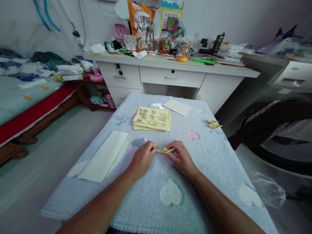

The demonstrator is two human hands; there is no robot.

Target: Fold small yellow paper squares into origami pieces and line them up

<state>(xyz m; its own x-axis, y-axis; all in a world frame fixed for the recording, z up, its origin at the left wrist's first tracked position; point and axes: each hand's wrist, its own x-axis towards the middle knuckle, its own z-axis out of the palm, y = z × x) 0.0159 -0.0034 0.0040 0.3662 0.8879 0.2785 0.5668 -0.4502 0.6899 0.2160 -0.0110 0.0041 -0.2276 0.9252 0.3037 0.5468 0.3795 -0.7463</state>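
Between my two hands, just above the blue cloth, a small folded yellow paper piece (164, 150) with pointed ends is held level. My left hand (146, 155) pinches its left tip with fingers curled in. At the other end my right hand (180, 156) grips it between thumb and fingers. Beyond my hands lies a stack of yellow paper sheets (151, 119) with black handwriting. Two folded yellow paper pieces (214, 124) of similar look rest near the table's right edge. To the left of my left hand is a folded pale green-white sheet stack (107, 156).
A blue cloth with heart prints (195, 208) covers the table. A cream card (177, 107) and a crumpled white tissue (156, 106) lie at its far end. Behind stands a cluttered white desk (170, 76). A bed (29, 97) is left, a washing machine (287, 97) right.
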